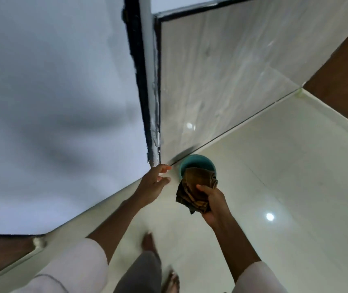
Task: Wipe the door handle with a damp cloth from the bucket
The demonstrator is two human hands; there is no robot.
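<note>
Gripping one brown cloth (196,189), right hand (213,203) — one bucket (197,163), seemingly teal

— What colours am I getting from the head camera?

— I see a brown cloth (196,189), striped in darker bands, at lower centre. Behind it the bucket (198,163) is teal.

— And around them?

— I read the floor (285,176) as glossy cream. The wall tile (221,70) at upper right is grey with pale marbled streaks; the door (52,92) at left is flat white, edged in black. My sleeves (73,265) look off-white, the trousers (141,271) grey.
</note>
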